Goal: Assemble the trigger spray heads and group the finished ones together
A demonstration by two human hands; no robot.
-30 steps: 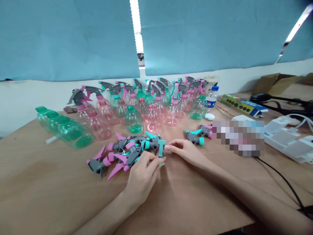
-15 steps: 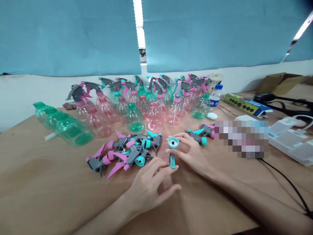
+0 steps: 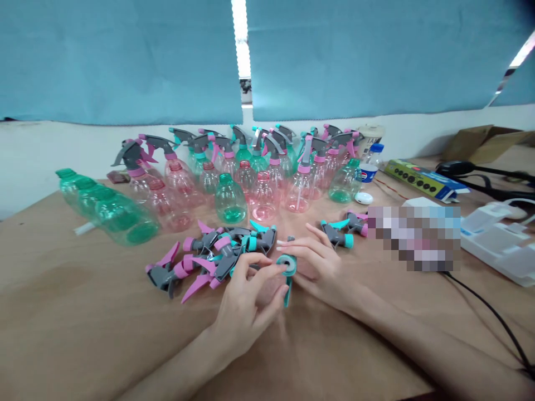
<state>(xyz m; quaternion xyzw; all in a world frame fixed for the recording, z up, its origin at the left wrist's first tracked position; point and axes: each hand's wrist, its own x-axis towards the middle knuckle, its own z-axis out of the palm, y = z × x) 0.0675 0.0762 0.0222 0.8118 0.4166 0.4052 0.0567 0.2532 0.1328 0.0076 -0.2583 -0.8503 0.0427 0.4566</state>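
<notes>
Between my hands is a grey and teal trigger spray head (image 3: 287,265), its round collar opening facing me and its teal trigger pointing down. My right hand (image 3: 321,270) grips it from the right, some fingers stretched past it. My left hand (image 3: 244,303) is closed at the collar from the left, index fingertip at the opening and thumb beside the trigger. Just left of the hands lies a pile of pink, teal and grey spray heads (image 3: 228,259). A teal and grey spray head (image 3: 338,234) lies beyond my right hand.
Behind the pile stand several pink and green bottles, some capless like the green bottle (image 3: 229,200), others with spray heads. Green bottles (image 3: 121,214) lie at the left. On the right are a yellow-blue box (image 3: 422,179), a clear plastic tray (image 3: 497,236) and a black cable (image 3: 485,301).
The spray head has moved slightly down and left and turned a little. My left hand has risen from below and closed its fingers at the collar.
</notes>
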